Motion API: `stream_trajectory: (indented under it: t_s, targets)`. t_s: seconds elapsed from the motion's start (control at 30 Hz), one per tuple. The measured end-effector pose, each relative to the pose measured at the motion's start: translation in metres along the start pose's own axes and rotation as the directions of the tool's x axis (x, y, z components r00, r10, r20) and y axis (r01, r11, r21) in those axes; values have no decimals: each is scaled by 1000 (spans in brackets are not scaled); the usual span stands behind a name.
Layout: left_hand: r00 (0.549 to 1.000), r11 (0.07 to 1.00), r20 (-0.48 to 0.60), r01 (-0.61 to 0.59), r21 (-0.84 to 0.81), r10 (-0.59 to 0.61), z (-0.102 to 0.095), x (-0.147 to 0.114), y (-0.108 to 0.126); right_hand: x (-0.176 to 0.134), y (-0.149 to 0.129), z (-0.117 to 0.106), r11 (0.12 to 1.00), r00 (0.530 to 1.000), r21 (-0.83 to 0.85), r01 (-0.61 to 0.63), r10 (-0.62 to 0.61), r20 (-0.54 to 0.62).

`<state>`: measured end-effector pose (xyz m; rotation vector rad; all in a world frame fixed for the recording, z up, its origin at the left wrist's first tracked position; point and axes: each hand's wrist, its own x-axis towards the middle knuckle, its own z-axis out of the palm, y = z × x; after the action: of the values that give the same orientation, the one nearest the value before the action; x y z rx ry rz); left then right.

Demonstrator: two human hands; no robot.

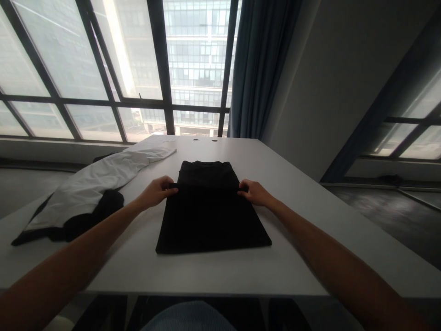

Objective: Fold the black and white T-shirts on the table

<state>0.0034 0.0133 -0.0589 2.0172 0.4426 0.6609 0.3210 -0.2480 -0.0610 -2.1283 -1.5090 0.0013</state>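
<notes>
A black garment, likely a shirt [212,225], lies flat on the white table in front of me, folded into a narrow panel. Across it runs a folded edge, with a shorter section beyond it towards the window. My left hand [158,191] pinches the left end of that edge between thumb and fingers. At the opposite end, my right hand [253,192] grips the same edge in a like pinch. The near part spreads towards me, its hem lying on the tabletop.
White and black clothing [99,188] lies heaped along the table's left side. The white table [203,276] reaches back to the window [196,55], with two dark round holes near its far end. A blue curtain [255,69] and a wall stand at the right.
</notes>
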Motion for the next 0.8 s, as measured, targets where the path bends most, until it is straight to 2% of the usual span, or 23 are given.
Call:
stream_trajectory:
  t_s: [0.07,0.13,0.27,0.33,0.4,0.5,0.57,0.67,0.73,0.8]
  targets:
    - [998,998,-26,-53,-35,52,-4,6,8,1,-1,-5,996,998,90,24,-19,-62]
    - [997,998,-31,-63,25,64,-6,12,10,0,0,-6,990,995,136,28,-15,-98]
    - [1000,934,0,-17,358,18,-4,11,-2,-3,1,4,1000,999,3,-2,2,-49]
    - [993,862,-17,-95,498,120,2,3,-5,-5,-1,9,995,999,-94,14,-17,-35]
    - [967,783,5,-210,586,255,11,-8,0,-8,-6,11,987,998,-157,37,-45,-47]
    - [939,705,118,-323,631,324,27,-21,13,-12,-16,10,979,994,-185,85,-96,-51]
    - [930,687,235,-366,628,281,38,-25,17,-15,-23,11,976,991,-176,128,-134,-22]
    - [913,696,383,-364,619,138,48,-26,12,-20,-31,16,972,982,-138,187,-181,59]
    - [906,709,420,-329,624,51,50,-25,4,-22,-34,22,973,974,-120,198,-181,135]
    - [902,715,431,-311,626,15,48,-24,-3,-23,-34,27,975,963,-126,183,-151,225]
